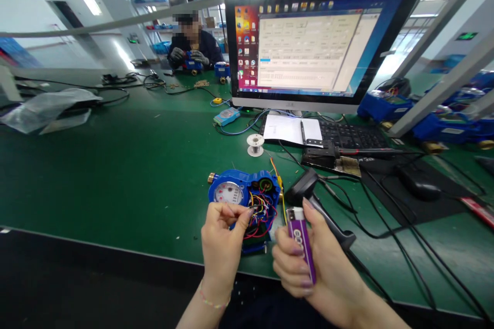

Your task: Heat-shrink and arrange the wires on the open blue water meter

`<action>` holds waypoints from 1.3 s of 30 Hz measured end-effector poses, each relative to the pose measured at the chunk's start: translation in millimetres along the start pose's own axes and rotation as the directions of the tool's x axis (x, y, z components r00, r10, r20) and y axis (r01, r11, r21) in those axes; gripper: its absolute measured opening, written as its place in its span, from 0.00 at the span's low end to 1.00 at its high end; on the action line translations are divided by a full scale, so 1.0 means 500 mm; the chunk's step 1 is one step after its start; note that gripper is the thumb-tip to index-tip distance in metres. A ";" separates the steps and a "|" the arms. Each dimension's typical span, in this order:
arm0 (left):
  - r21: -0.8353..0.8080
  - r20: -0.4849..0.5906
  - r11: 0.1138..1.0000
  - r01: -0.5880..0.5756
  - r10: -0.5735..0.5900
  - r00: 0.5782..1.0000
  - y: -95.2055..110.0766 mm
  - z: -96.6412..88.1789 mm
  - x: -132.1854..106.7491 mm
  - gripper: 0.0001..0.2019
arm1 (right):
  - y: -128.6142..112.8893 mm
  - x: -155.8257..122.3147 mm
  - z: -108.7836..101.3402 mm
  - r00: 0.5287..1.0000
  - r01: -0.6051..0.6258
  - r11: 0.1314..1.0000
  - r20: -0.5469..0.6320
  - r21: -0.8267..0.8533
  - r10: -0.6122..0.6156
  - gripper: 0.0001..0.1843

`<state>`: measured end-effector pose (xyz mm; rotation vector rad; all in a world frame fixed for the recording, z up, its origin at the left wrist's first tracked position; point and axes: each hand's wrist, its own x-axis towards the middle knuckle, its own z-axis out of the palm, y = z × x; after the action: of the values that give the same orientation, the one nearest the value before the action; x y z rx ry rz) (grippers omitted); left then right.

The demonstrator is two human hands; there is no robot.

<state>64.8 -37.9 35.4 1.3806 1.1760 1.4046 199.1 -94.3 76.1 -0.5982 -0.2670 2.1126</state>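
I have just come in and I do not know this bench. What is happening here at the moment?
A person sits at a green workbench. The left hand pinches thin wires at an opened blue water meter. The right hand holds a purple lighter upright beside it, with no flame visible. A solder spool, a barcode scanner, a keyboard and a monitor are behind. Another person works at the far end.

The left hand covers the near part of the blue meter, so what its fingertips pinch among the wires is too small to tell. The right hand hides the lower half of the purple lighter. The monitor text is unreadable. The table runs off the left edge, and the blue units far right are blurred.
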 end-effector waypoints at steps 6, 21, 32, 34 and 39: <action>0.102 0.014 0.993 -0.060 0.059 0.998 -0.010 -0.002 -0.012 0.15 | 0.032 0.044 0.006 0.964 -0.252 0.944 -0.032 0.215 0.264 0.36; 0.063 0.090 0.996 -0.063 0.058 0.994 -0.010 -0.004 -0.008 0.15 | 0.056 0.070 -0.002 0.982 -0.159 0.945 -0.055 0.286 0.182 0.33; -0.172 0.151 0.970 0.169 -0.144 0.978 -0.005 -0.001 -0.001 0.18 | 0.051 0.063 0.000 0.979 -0.127 0.936 -0.110 0.328 0.171 0.34; -0.186 0.145 0.967 0.177 -0.151 0.978 -0.006 -0.002 -0.001 0.18 | 0.050 0.063 0.001 0.979 -0.120 0.935 -0.118 0.334 0.167 0.35; -0.214 0.134 0.958 0.192 -0.166 0.977 -0.003 -0.003 0.000 0.19 | 0.049 0.066 -0.003 0.982 -0.120 0.935 -0.098 0.335 0.161 0.34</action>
<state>63.4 -37.4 34.2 1.1488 1.0061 1.2703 166.5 -81.5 54.4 -0.5588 0.2026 2.1827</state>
